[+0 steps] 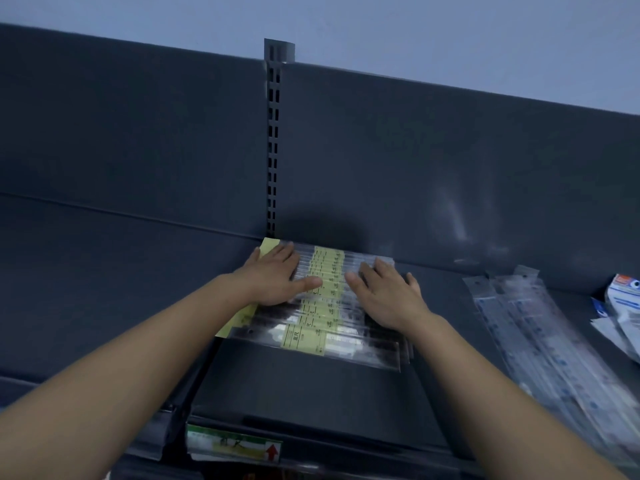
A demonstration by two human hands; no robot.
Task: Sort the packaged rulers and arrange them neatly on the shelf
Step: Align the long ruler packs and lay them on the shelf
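Note:
A row of packaged rulers [322, 327] in clear sleeves with yellow-green labels lies overlapped on the dark shelf [311, 386], running from the back panel toward the front edge. My left hand [277, 277] lies flat on the left part of the row, fingers straight. My right hand [388, 289] lies flat on the right part, fingers spread. A yellow card [239, 318] sticks out under the left ends of the packs. A second pile of clear ruler packs [540, 337] lies slanted on the shelf to the right.
White and blue packets [623, 299] lie at the far right edge. A slotted upright [273, 140] rises in the back panel behind the row. A price label [235, 445] with a red arrow hangs on the shelf's front rail.

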